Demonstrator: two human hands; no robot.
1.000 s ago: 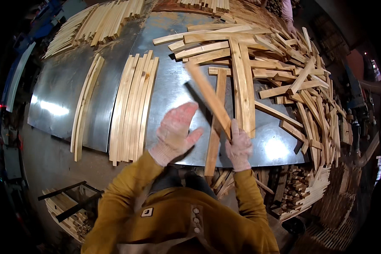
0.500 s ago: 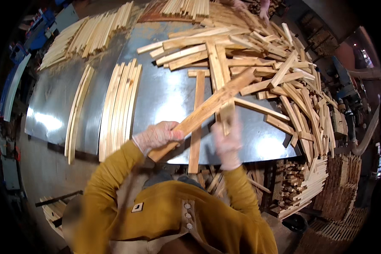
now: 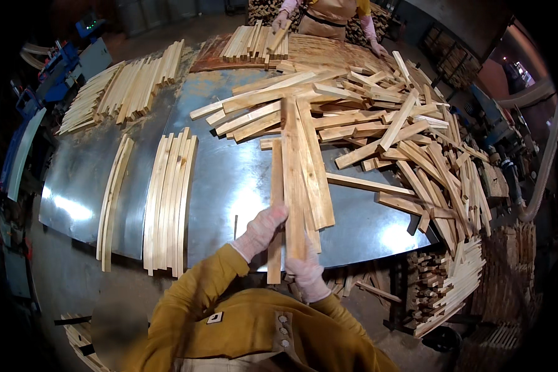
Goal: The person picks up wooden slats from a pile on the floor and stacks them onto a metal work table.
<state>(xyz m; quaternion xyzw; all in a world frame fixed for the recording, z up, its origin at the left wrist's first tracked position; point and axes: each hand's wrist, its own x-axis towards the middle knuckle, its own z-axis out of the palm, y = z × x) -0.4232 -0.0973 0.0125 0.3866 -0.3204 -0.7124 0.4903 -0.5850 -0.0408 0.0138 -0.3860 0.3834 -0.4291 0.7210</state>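
A long wooden board (image 3: 295,167) points away from me, its far end over the heaped wood. Around its near end my right hand (image 3: 307,276), in a pale glove, is closed. My left hand (image 3: 261,232), gloved too, has its fingers closed at the board's left edge; its fingertips are partly hidden. Under that hand runs a narrow wooden strip (image 3: 276,180), which sticks out past the table's near edge. Just right of the held board, two wider boards (image 3: 315,167) lie side by side, partly covered by it.
A big jumbled heap of wooden strips (image 3: 378,130) covers the right of the metal table (image 3: 220,180). Sorted strips (image 3: 170,198) lie in rows to the left, with more stacks (image 3: 136,87) behind. Across the table a co-worker (image 3: 328,18) handles strips. Stacked wood (image 3: 452,285) stands below right.
The held board has swung from a slant to nearly straight away from me. My right hand has come down to its near end, and my left hand has shifted right. The view has tilted up.
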